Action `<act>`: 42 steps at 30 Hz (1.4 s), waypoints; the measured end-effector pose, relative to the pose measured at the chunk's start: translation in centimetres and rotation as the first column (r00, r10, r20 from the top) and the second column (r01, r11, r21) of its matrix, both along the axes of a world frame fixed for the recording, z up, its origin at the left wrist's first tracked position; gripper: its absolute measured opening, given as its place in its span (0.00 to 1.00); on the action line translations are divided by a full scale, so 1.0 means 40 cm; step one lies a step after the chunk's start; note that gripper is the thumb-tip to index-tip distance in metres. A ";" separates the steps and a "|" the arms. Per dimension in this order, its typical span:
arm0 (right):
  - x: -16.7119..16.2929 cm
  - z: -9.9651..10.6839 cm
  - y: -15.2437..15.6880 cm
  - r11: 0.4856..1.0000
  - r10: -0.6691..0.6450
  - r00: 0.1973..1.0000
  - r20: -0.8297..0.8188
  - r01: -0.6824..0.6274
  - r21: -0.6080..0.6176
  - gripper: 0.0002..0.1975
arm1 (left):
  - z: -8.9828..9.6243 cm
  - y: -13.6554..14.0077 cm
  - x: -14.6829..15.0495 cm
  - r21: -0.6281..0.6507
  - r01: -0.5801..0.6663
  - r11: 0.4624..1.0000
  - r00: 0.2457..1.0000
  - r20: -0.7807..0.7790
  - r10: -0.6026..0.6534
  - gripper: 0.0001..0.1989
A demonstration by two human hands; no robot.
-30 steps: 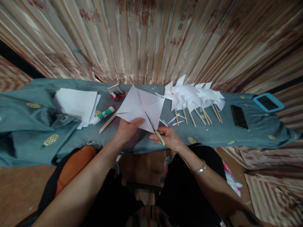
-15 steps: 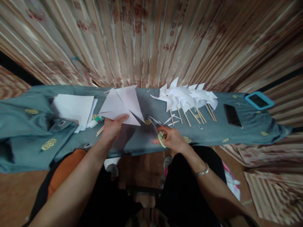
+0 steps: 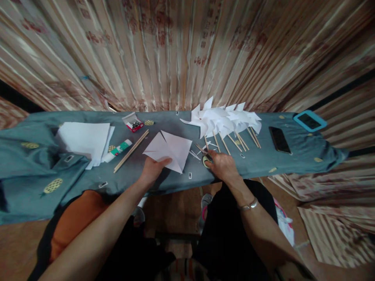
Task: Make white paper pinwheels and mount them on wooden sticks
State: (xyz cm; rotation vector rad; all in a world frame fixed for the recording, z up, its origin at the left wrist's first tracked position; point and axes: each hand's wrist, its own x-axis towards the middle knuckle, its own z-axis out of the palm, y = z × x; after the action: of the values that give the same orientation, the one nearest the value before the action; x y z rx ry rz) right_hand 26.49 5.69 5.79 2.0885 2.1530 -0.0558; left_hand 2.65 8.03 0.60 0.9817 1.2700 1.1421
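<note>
My left hand [image 3: 154, 170] pinches the near edge of a square sheet of white paper [image 3: 171, 150] with slits cut in from its corners, the thumb lying on top. My right hand [image 3: 223, 167] has its fingers on the pale green handle of the scissors [image 3: 206, 159], low at the tabletop. Their blades point away to the left, beside thin white paper scraps [image 3: 195, 155]. Just beyond the scissors lie several white paper pinwheels [image 3: 219, 119] on wooden sticks, overlapping in a row.
Left of the sheet lie wooden sticks [image 3: 131, 151], a green and white glue stick [image 3: 117, 150] and an opened red box of small pins [image 3: 134, 124]. A stack of white paper [image 3: 83, 138] is farther left. At right are a phone [image 3: 280, 139] and a blue-framed device [image 3: 310, 120].
The slit sheet has come lower and to the right in my left hand, uncovering the pin box and sticks. My right hand has moved right with the scissors, down by the scraps.
</note>
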 end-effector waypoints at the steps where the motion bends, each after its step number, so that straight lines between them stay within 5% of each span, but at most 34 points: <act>1: 0.004 0.000 0.001 1.000 -0.005 1.000 0.006 0.005 0.000 0.21 | 0.000 -0.002 0.002 0.004 0.010 1.000 1.000 -0.011 -0.010 0.21; 9: 0.027 -0.012 -0.002 0.998 0.021 1.000 -0.006 -0.021 0.063 0.16 | 0.014 -0.015 -0.066 -0.092 0.185 0.978 0.974 -0.119 -0.195 0.21; 11: 0.021 -0.011 -0.001 0.994 0.024 0.999 -0.040 -0.020 0.105 0.16 | 0.017 -0.017 -0.112 -0.016 0.123 0.992 0.958 -0.259 -0.123 0.28; 13: 0.004 -0.014 0.001 0.981 0.071 0.991 -0.116 -0.048 0.189 0.16 | 0.022 -0.024 -0.154 0.191 0.057 0.980 0.885 -0.465 0.039 0.35; 16: -0.045 -0.032 0.004 0.930 0.263 0.930 -0.256 -0.173 0.324 0.18 | 0.027 -0.040 -0.175 0.476 0.242 0.845 0.643 -0.731 0.228 0.28; 19: -0.110 -0.061 0.007 0.857 0.483 0.821 -0.304 -0.372 0.356 0.20 | 0.015 -0.058 -0.137 0.447 0.557 0.700 0.544 -0.833 0.099 0.17; 21: -0.147 -0.079 0.011 0.813 0.566 0.774 -0.284 -0.466 0.350 0.20 | -0.001 -0.063 -0.103 0.388 0.643 0.660 0.485 -0.874 0.042 0.17; 27: -0.187 -0.110 0.040 0.819 0.571 0.775 -0.272 -0.511 0.261 0.21 | -0.033 -0.052 -0.075 0.272 0.687 0.673 0.365 -0.931 0.004 0.17; 34: -0.188 -0.119 0.048 0.838 0.543 0.795 -0.269 -0.494 0.230 0.21 | -0.019 -0.051 -0.077 0.224 0.690 0.689 0.305 -0.952 0.003 0.18; 42: -0.192 -0.125 0.048 0.829 0.551 0.788 -0.273 -0.482 0.284 0.20 | 0.001 -0.043 -0.073 0.248 0.653 0.716 0.400 -0.915 -0.047 0.18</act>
State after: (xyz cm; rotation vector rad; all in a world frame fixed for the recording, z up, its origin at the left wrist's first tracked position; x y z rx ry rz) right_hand 18.80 7.63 0.79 1.5706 2.9972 -0.1632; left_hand -0.27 6.30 0.65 2.4579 1.3124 0.5989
